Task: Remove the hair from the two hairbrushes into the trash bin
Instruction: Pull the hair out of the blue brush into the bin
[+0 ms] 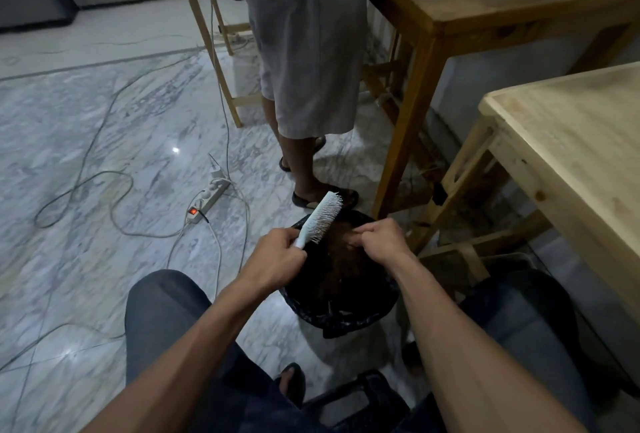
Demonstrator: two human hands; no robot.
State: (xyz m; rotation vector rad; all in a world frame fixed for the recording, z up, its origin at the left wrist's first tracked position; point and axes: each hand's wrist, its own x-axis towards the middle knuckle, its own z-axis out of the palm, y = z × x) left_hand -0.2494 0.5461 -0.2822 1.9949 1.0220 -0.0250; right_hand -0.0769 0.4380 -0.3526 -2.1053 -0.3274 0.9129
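A white hairbrush (320, 219) is held by its handle in my left hand (277, 257), its head slanting up and to the right with the bristles facing right. Below it stands a trash bin (360, 320) lined with a black bag, between my knees on the floor. Brown hair (337, 252) lies inside the bin. My right hand (379, 242) hovers over the bin's far right side, fingertips pinched together on what looks like a small tuft of hair. A second hairbrush is not in sight.
Another person's legs (304, 141) in grey shorts and sandals stand just beyond the bin. Wooden tables (571, 141) fill the right side. A white power strip (207, 198) and loose cables lie on the marble floor to the left.
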